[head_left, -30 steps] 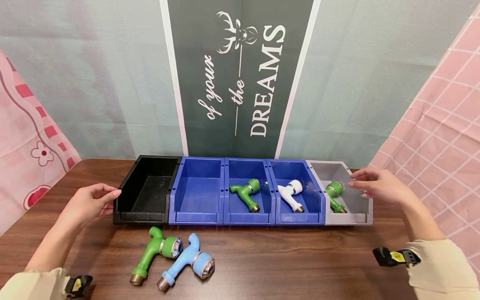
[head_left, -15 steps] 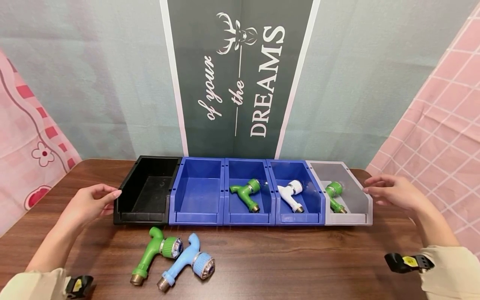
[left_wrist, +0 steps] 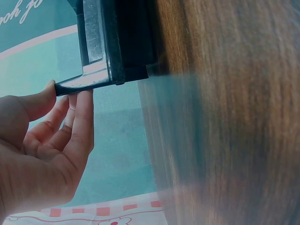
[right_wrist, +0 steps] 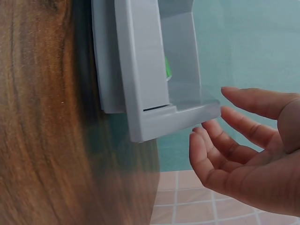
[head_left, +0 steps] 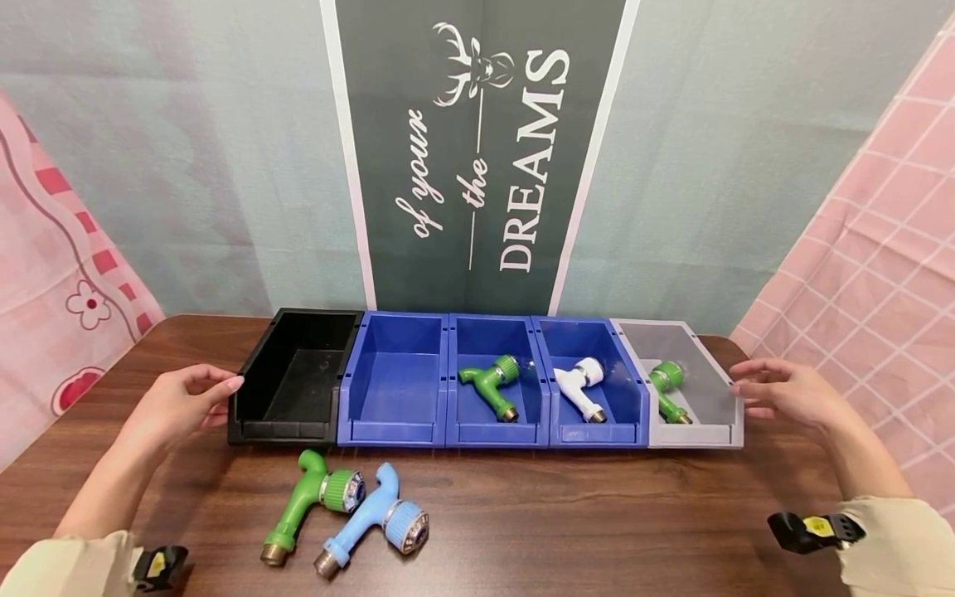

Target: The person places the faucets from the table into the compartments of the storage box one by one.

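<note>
My left hand (head_left: 177, 404) is at the left end of a row of bins, pinching the rim of the black bin (head_left: 282, 433), thumb on top and fingers against the outer wall. At the other end, my right hand (head_left: 792, 396) has its fingertips right at the grey bin's (head_left: 694, 436) outer side. In the right wrist view its thumb (right_wrist: 243, 97) stands just off the rim, fingers loosely bent. A green tap (head_left: 671, 391) lies in the grey bin. The middle blue bin (head_left: 498, 434) holds another green tap (head_left: 492, 388); a white tap (head_left: 579, 388) lies in the right blue bin (head_left: 598, 434).
On the wooden table (head_left: 567, 522), in front of the bins, lie a green tap (head_left: 304, 502) and a light blue tap (head_left: 376, 514). The left blue bin (head_left: 392, 434) sits beside the black one. A curtain (head_left: 246, 166) hangs behind, with pink cloths at both sides.
My right hand has moved right, from over the grey bin to its outer side, and its fingertips have come in to the rim. The left hand, bins and taps stay put.
</note>
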Action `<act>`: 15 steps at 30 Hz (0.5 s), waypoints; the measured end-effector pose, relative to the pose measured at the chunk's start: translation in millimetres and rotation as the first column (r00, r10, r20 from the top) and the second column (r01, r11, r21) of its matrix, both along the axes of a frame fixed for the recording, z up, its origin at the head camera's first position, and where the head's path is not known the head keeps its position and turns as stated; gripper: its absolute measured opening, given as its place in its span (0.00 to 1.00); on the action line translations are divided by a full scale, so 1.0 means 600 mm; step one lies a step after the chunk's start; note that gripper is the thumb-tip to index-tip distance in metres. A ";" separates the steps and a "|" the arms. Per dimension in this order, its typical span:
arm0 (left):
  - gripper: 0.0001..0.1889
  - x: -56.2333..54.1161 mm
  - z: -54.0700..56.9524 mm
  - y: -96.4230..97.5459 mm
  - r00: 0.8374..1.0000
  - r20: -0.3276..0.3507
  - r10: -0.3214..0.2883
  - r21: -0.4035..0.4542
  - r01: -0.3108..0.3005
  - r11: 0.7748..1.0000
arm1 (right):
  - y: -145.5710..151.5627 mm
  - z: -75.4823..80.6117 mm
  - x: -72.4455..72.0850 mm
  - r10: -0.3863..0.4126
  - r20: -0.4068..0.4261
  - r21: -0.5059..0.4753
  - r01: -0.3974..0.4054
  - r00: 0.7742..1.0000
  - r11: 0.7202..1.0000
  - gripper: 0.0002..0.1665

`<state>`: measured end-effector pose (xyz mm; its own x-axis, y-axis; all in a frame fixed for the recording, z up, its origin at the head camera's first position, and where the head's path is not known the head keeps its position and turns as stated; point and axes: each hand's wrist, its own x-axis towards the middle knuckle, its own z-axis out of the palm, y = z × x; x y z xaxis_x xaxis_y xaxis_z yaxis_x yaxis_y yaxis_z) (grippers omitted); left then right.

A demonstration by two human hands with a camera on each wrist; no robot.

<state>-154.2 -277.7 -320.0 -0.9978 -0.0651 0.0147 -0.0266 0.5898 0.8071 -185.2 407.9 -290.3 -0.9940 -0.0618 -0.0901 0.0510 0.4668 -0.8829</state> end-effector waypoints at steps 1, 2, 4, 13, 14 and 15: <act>0.20 0.000 0.000 0.000 1.000 -0.004 -0.001 0.001 0.001 1.000 | 0.001 -0.001 -0.001 -0.001 0.005 -0.008 0.001 1.000 1.000 0.19; 0.20 0.000 0.000 0.000 1.000 -0.008 -0.001 0.001 0.001 1.000 | 0.001 -0.003 -0.001 -0.003 0.009 -0.015 0.003 1.000 1.000 0.19; 0.19 0.001 0.000 -0.001 1.000 -0.012 -0.002 -0.001 0.002 1.000 | 0.002 -0.005 -0.003 -0.007 0.014 -0.018 0.008 1.000 1.000 0.19; 0.20 0.000 0.003 0.000 1.000 0.005 -0.005 -0.003 0.005 1.000 | 0.007 -0.011 -0.005 -0.010 0.038 -0.099 0.013 0.999 0.995 0.22; 0.20 0.000 0.004 0.001 1.000 0.006 -0.006 -0.004 0.006 1.000 | 0.008 -0.012 -0.005 -0.010 0.042 -0.115 0.015 0.999 0.993 0.22; 0.20 0.000 0.005 0.002 1.000 0.009 -0.008 -0.007 0.008 1.000 | 0.009 -0.013 -0.005 -0.009 0.047 -0.127 0.015 0.999 0.992 0.22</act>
<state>-154.4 -276.8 -317.1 -0.9983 -0.0573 0.0064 -0.0290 0.5953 0.8030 -188.2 413.2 -297.9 -0.9898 -0.0635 -0.1278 0.0979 0.3498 -0.9317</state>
